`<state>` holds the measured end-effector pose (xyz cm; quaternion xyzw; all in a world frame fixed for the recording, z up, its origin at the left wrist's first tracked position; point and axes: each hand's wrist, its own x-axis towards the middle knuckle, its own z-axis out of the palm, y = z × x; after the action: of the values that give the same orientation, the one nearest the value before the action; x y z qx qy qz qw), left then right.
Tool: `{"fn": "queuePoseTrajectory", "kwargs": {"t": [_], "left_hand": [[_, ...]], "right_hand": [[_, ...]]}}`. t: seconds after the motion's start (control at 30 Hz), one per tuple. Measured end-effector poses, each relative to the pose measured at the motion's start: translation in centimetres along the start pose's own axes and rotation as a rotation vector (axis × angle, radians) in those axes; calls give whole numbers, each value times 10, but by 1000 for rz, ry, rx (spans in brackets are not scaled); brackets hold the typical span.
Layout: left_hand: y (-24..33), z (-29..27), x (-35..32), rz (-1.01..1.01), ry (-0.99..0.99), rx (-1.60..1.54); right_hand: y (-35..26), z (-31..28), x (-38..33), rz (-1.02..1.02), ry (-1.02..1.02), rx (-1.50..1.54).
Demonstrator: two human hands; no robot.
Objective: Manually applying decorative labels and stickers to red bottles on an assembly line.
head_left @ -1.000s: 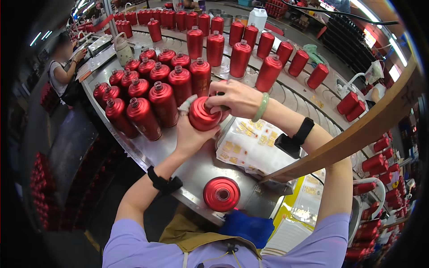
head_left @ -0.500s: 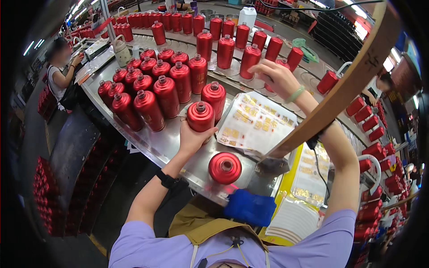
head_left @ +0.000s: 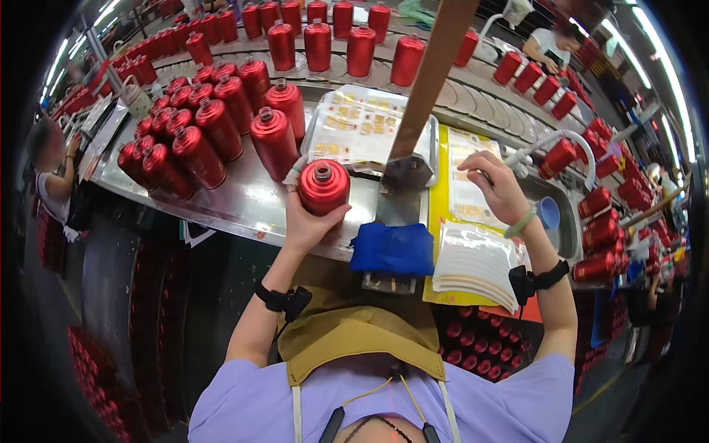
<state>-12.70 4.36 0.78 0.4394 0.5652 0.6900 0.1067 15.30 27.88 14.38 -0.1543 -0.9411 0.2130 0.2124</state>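
Note:
My left hand [head_left: 304,225] is wrapped round a red bottle [head_left: 323,193] with an uncapped clear neck, near the front edge of the metal table. Something whitish shows by its fingertips, too small to make out. Just beyond stands another red bottle [head_left: 273,144], with more red bottles grouped to its left. My right hand [head_left: 499,190] hovers over a sticker sheet [head_left: 464,199] on a yellow board [head_left: 437,210], its fingers loosely bent and apart, with nothing visible in them. A stack of white sheets [head_left: 476,262] lies in front of that hand.
A tray of gold-printed sticker sheets [head_left: 354,129] lies behind the held bottle. A wooden post [head_left: 425,88] rises beside it. A folded blue cloth [head_left: 391,249] sits at the front edge. A blue cup [head_left: 547,213] stands in a sink at right. Red bottles line the conveyor behind.
My left hand has let go of one bottle, now standing, and taken hold of the nearer one. My right hand has come back from the conveyor bottles to the sticker sheets. The view has turned right.

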Motion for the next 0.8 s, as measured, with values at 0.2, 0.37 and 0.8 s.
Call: {"fn": "queuePoseTrajectory", "kwargs": {"t": [0.2,0.37,0.8], "left_hand": [[24,-1,16,-81,22,32],[66,42,6,-414,-182,-510],[25,120,3,-918,-305,-583]], "right_hand": [[-18,31,-7,95,41,213],[-84,83,-26,315,-8,567],[-64,108,-60,654,159,567]]}}
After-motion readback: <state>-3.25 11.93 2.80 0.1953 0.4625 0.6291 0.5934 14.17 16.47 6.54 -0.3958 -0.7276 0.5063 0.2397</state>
